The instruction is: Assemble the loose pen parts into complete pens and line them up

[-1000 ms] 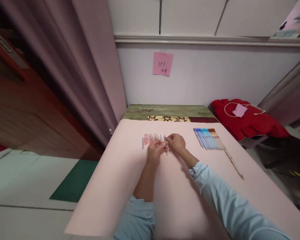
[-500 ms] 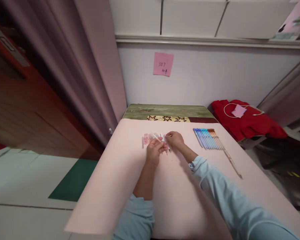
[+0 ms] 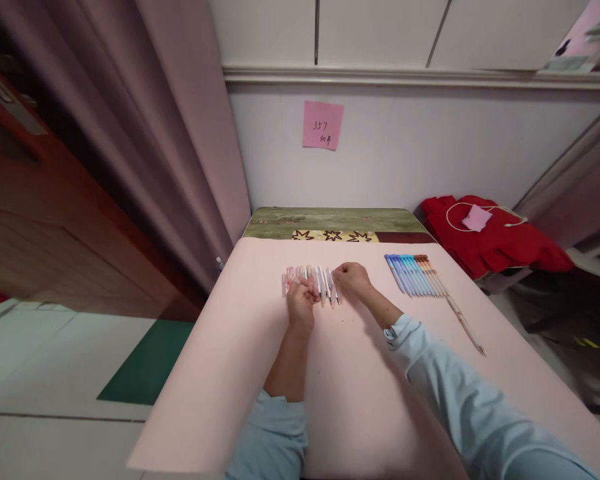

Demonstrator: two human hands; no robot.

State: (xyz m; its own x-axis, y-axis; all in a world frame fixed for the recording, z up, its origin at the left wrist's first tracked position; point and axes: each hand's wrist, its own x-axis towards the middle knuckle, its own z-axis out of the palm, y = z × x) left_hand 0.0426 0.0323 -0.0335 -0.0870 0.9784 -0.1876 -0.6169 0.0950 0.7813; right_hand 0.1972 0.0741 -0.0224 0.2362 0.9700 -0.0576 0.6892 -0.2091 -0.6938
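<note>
Our left hand (image 3: 300, 303) sits at the middle of the pink desk (image 3: 360, 387), fingers curled down onto a row of pink and clear pens (image 3: 316, 280) that lie side by side, tips towards us. The fingertips touch the left half of the row. Whether its grip has closed on one pen or only rests on them, we cannot tell, as the pens are too small and partly covered.

At 3 o'clock from it, just beside it, is our right hand (image 3: 353, 281). Its grip is folded closed into a loose fist, the knuckles touching the right end of the same row. We see nothing held inside it.

Further out at 3 o'clock, well apart from the right hand, a second row of blue pens (image 3: 413, 275) lies neatly packed. A long thin stick (image 3: 463, 323) lies slanted at that row's 5 o'clock corner.

Off the desk at 2 o'clock lies a red cloth (image 3: 495, 240) with a white cable (image 3: 455, 210) and a small pink slip (image 3: 476, 218) on top. At 12 o'clock a pink sticky note (image 3: 323, 125) is on the wall, and a curtain (image 3: 180, 133) hangs at 10 o'clock. A green mat (image 3: 150, 360) lies on the floor at 8 o'clock.
</note>
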